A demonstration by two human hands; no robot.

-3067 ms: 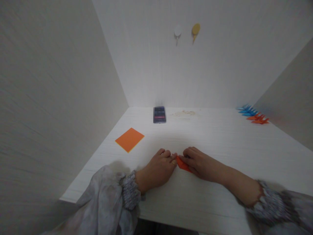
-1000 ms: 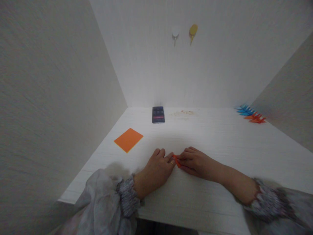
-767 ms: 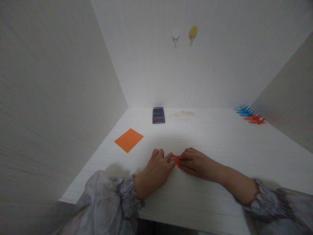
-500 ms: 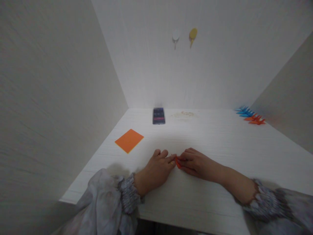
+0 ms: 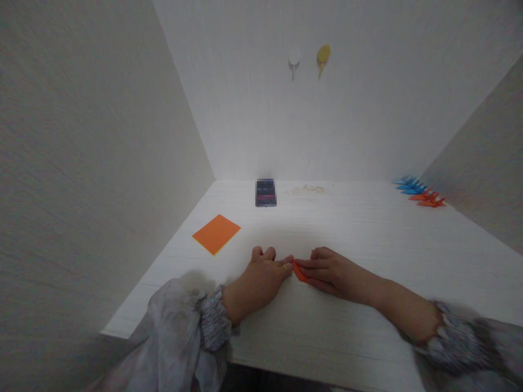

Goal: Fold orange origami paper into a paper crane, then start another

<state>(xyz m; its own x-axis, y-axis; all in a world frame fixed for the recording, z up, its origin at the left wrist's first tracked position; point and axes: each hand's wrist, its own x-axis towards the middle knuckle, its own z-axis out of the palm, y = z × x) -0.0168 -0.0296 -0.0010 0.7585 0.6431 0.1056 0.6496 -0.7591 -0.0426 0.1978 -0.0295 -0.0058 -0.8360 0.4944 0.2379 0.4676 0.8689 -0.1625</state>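
In the head view, the folded red-orange paper (image 5: 300,271) lay near the middle of the surface (image 5: 368,234), between the two hands. Its long axis ran slantwise, with a narrow tip pointing far and left toward the left fingertips and the broader end running near and right, partly hidden under the right hand (image 5: 337,274). That hand had its fingers and thumb drawn nearly together, pinching the paper. The left hand (image 5: 260,280) was laid palm down, index finger stretched to the tip and the other fingers loosely curled; whether it gripped the paper or only touched it, I could not tell. Farther left lay a flat orange sheet (image 5: 216,234), turned cornerwise. A blurred dark object (image 5: 266,193) sat at the far side, and blue folded papers (image 5: 412,186) and orange folded papers (image 5: 427,199) stood in a row far right.
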